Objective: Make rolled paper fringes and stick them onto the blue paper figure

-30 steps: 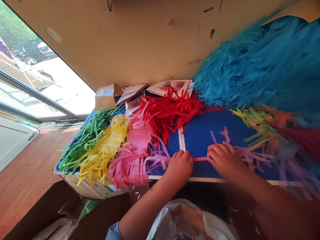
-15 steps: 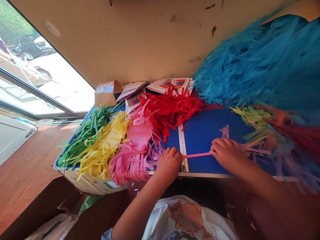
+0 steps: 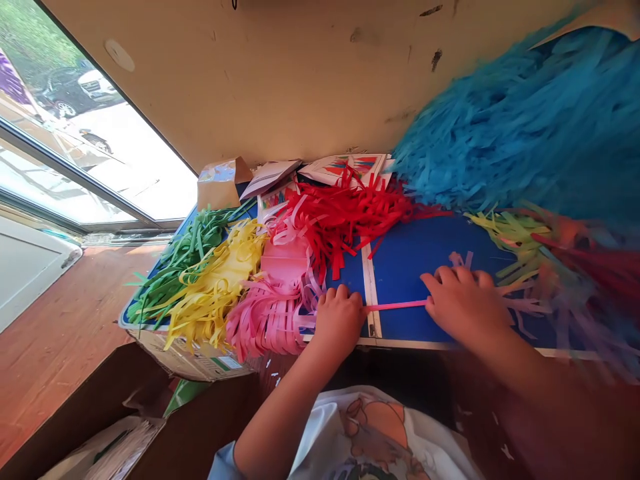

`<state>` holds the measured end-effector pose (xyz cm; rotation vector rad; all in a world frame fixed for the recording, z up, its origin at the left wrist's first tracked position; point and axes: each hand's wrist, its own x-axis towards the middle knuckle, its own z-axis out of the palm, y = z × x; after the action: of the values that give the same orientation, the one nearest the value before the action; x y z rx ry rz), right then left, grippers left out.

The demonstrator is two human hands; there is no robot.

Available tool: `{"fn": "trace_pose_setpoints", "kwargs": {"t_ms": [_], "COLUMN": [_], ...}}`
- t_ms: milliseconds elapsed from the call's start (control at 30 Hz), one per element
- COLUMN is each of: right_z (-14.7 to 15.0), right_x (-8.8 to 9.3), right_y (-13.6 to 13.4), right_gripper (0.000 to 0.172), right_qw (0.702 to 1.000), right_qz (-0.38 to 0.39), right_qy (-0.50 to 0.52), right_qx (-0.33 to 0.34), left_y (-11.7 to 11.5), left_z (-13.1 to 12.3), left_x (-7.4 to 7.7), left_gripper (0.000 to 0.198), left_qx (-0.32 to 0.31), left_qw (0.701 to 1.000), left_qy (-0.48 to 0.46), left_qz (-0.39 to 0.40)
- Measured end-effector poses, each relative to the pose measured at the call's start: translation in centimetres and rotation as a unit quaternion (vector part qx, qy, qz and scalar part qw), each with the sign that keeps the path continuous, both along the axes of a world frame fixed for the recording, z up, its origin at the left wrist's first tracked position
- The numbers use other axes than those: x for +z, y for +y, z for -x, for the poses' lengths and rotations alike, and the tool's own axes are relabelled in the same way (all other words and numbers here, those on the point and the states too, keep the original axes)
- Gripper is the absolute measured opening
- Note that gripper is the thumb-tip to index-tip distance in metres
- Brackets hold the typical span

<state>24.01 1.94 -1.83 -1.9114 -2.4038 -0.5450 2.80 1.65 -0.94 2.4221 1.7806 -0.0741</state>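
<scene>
While both hands work it, one thin pink paper strip point(image 3: 395, 306) lies taut across a blue board point(image 3: 430, 250), one end under the curled fingers of the left hand point(image 3: 340, 320), the other pressed by the spread, flat fingers of the right hand point(image 3: 463, 307). Hands wider apart than a second ago, more strip showing. Beyond: pink paper fringe point(image 3: 270, 320), red paper strips point(image 3: 345, 213), teal paper shreds point(image 3: 520, 120).

Your right forearm point(image 3: 545, 407) blurs out toward the bottom-right corner. Blue paper fringe point(image 3: 520, 120) is smeared and cut off at the right edge; purple and red strips point(image 3: 580, 300) are blurred too. Printed sheets point(image 3: 345, 167) are too small to read. T-shirt print point(image 3: 373, 433) is cropped at the bottom.
</scene>
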Motion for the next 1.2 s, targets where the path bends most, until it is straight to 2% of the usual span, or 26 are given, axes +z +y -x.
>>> {"fn": "trace_pose_setpoints", "kwargs": {"t_ms": [100,167,267,333,467,767,933,1033,1200], "right_z": [1.4,2.8,4.8,5.7,5.8,5.2,4.5,3.9,3.4], "right_x": [0.2,-0.3,-1.6,-2.5,-3.5,-4.0,-3.1,-2.4,-1.9], "right_y": [-0.7,-1.7,-3.2,-3.7,-3.6,-3.7,-3.1,-2.5,-1.9], "right_gripper": [0.024,0.027,0.029,0.029,0.030,0.029,0.025,0.020,0.014], "right_qw": [0.995,0.983,0.959,0.954,0.956,0.955,0.959,0.970,0.975], "right_qz": [-0.072,-0.097,-0.086,-0.094,-0.104,-0.092,-0.097,-0.083,-0.062], "right_qy": [0.071,0.140,0.197,0.200,0.180,0.178,0.188,0.160,0.155], "right_qx": [0.013,0.075,0.182,0.202,0.207,0.220,0.188,0.161,0.146], "left_y": [0.2,0.4,0.7,0.9,1.1,1.0,0.6,0.5,0.8], "left_z": [0.3,0.5,0.7,0.7,0.8,0.8,0.5,-0.4,-2.0], "left_x": [0.0,0.0,0.0,0.0,-0.1,-0.1,0.0,0.3,-0.1], "left_gripper": [0.020,0.021,0.027,0.032,0.029,0.027,0.022,0.015,0.012], "left_qx": [-0.009,-0.019,-0.031,-0.035,-0.045,-0.052,-0.067,-0.110,-0.155], "left_qw": [1.000,0.999,0.998,0.998,0.998,0.998,0.998,0.993,0.987], "left_qy": [-0.019,-0.028,-0.027,-0.022,-0.016,-0.009,-0.009,-0.011,-0.019], "left_qz": [0.023,0.033,0.038,0.042,0.041,0.034,-0.011,-0.046,-0.044]}}
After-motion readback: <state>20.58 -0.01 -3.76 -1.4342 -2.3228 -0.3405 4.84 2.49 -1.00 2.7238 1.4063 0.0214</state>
